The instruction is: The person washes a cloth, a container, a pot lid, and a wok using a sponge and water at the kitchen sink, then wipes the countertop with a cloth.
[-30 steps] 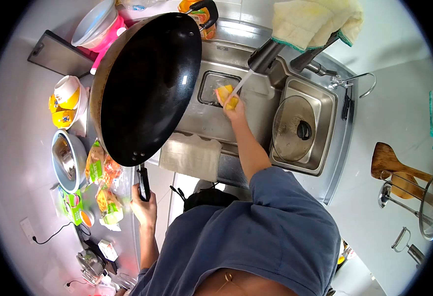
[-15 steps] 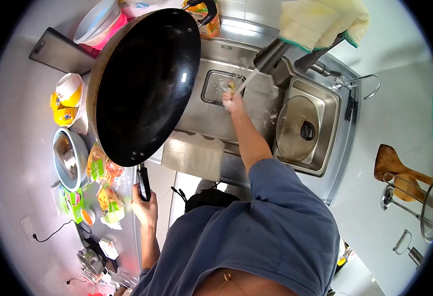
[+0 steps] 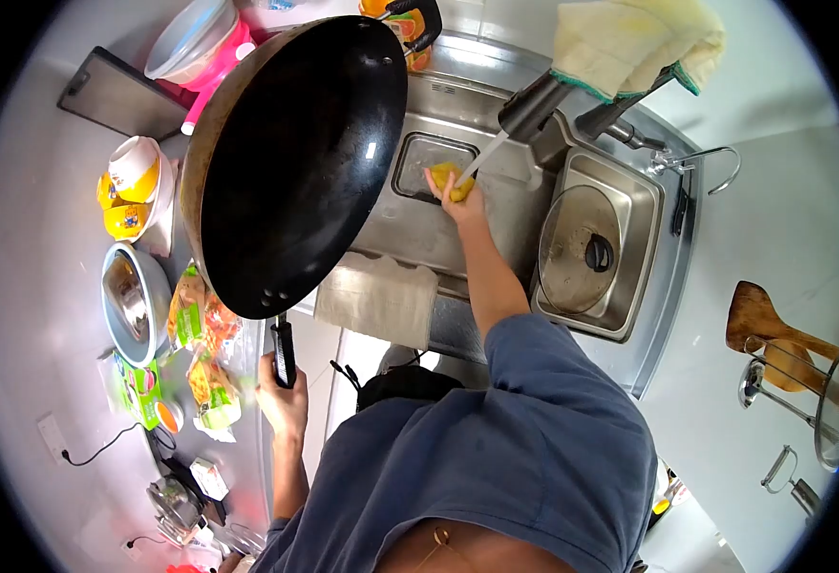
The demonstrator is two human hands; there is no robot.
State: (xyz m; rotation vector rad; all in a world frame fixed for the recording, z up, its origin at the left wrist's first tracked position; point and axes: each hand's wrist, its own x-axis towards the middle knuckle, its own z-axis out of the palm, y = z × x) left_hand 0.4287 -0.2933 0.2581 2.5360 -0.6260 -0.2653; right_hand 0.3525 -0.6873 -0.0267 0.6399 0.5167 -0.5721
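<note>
My left hand (image 3: 284, 403) is closed around the black handle of a large wok (image 3: 300, 172), which is held tilted with its dark inside facing the sink. Over the sink (image 3: 496, 224), my right hand (image 3: 470, 202) is cupped around a soft yellow sponge (image 3: 450, 180). Water from the faucet (image 3: 534, 103) runs down onto the sponge and the fingers. A pale cloth (image 3: 376, 298) hangs over the sink's front edge, between the wok and my right forearm.
A glass lid (image 3: 577, 248) rests in the smaller basin at right. A towel (image 3: 629, 43) drapes over the faucet. On the left counter stand bowls (image 3: 157, 286), food packets (image 3: 211, 382) and a pink-handled strainer (image 3: 211, 86). Wooden spatulas (image 3: 763, 320) hang at right.
My right hand has turned and opened up around the sponge under the water, so more of the yellow shows. The wok has shifted slightly right in view; my left hand keeps its grip.
</note>
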